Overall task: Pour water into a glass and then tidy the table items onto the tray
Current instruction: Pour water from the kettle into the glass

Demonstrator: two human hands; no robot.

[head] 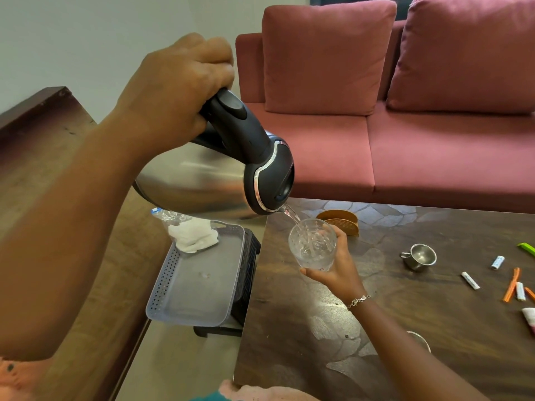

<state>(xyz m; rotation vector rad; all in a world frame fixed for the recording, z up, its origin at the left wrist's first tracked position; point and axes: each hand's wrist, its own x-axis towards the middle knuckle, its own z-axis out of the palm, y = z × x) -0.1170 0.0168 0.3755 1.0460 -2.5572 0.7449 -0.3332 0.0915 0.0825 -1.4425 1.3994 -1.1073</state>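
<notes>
One kettle (197, 180), one glass (312, 247), one tray (162, 285), one steel cup (419, 257), two hands (179, 88) (338, 270), two cushions (327, 56) (469, 53)

Green item (527, 248), table's (289, 328) right edge: cut off by frame. Pink-white tube (529, 317), same edge: cut off. Metal rim (423, 340), near edge: mostly behind right forearm (390, 334). Sachets (470, 280): print too small to read. Plastic bag (169, 215), tray's (162, 285) far end: partly behind kettle (197, 180). Black stand (249, 273) under tray: mostly covered.

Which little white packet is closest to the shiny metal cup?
The long white packet lying slanted, just right of the metal cup. The other two lie farther right.
</notes>
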